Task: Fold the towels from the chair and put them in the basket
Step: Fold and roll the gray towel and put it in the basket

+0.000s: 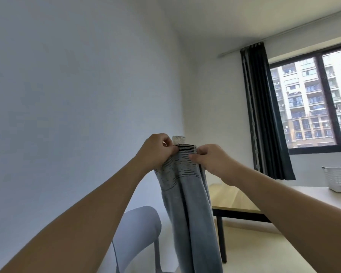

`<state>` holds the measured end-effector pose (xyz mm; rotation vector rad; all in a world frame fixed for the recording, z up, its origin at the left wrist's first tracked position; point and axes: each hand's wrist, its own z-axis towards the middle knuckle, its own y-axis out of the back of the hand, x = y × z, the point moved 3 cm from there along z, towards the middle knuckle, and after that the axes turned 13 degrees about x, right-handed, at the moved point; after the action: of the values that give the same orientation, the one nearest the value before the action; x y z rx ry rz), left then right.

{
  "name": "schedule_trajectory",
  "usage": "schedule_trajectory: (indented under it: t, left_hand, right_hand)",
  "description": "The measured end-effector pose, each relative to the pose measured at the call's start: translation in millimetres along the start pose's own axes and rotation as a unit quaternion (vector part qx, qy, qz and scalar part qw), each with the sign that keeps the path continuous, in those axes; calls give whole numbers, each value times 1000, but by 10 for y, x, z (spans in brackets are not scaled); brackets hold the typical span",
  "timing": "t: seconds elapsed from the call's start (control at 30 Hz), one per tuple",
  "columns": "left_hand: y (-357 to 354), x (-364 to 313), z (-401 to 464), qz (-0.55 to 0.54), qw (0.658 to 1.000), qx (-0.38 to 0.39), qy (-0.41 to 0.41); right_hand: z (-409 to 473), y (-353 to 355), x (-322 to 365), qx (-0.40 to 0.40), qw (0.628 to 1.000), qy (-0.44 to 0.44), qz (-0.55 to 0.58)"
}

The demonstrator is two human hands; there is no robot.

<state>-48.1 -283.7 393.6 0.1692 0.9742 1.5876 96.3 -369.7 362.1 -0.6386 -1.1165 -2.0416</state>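
Above the rounded grey chair (134,229), left hand (156,150) and right hand (209,158) pinched a soft grey towel (187,203) by its striped hem; it hung in long folds.

A grey-blue towel (187,203) with a dark-striped band and white tag at its top edge hangs bunched lengthwise, above the pale chair (134,231). A white lattice basket (338,179) stands well right of the towel.
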Motion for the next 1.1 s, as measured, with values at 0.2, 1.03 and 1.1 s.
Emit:
schedule_trajectory:
  t: [0.2,1.03,1.1]
  left_hand:
    - [33,-96,-115,-30,996,87,1]
    - [248,-192,457,472,862,-183,-34]
    - [150,175,624,449,878,-162,11]
  right_hand:
    - [77,203,107,-61,997,-20,53]
    - [652,517,501,-93,954,-56,-279]
    - [855,502,248,-68,962,-101,-246]
